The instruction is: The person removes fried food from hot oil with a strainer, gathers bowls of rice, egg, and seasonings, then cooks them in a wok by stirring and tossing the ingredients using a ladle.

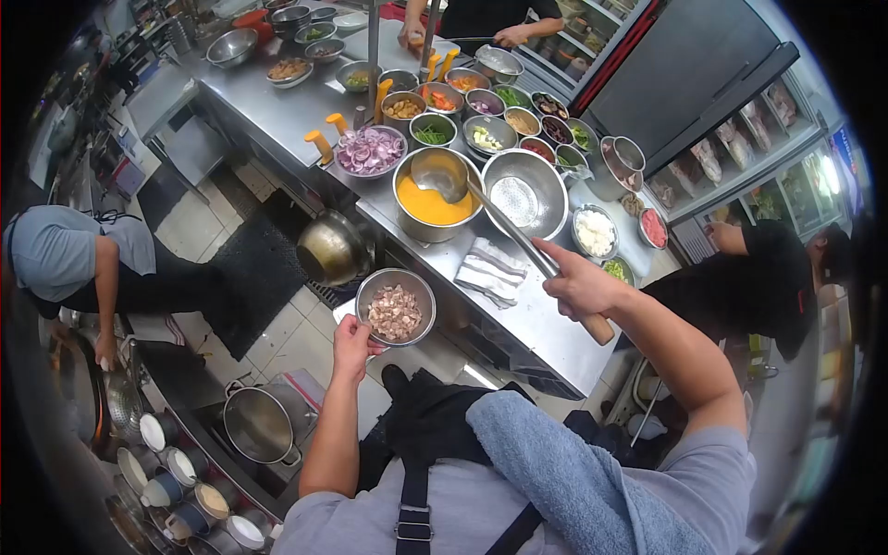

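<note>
While the left hand (353, 344) is holding a metal bowl (425, 303) of diced meat (395, 313) just off the near edge of the desk (555, 335), the right hand (589, 283) is holding a long ladle (518, 231). The left grip is pinching the metal bowl by its side nearest the body; how much the hidden fingers are supporting from below, I cannot tell. The right grip is closing around the handle, its index finger pointing along the shaft and the wooden end sticking out behind.

The ladle's scoop (439, 176) is sitting inside a deep pot (435, 234) of yellow liquid (427, 207), which is standing at the desk's near edge, by its left corner. The shaft is crossing in front of a wide bowl (552, 199); whether they are touching is unclear. A striped cloth (492, 270) is lying along the near edge, between the pot and the right corner.

For good control, the left wrist should be keeping the metal bowl level, since a one-sided hold is probably letting the far rim dip easily. The right hand should be lifting straight until the scoop is clearing the pot's rim, letting drips fall inside, with the pointing finger steadying the shaft.
</note>
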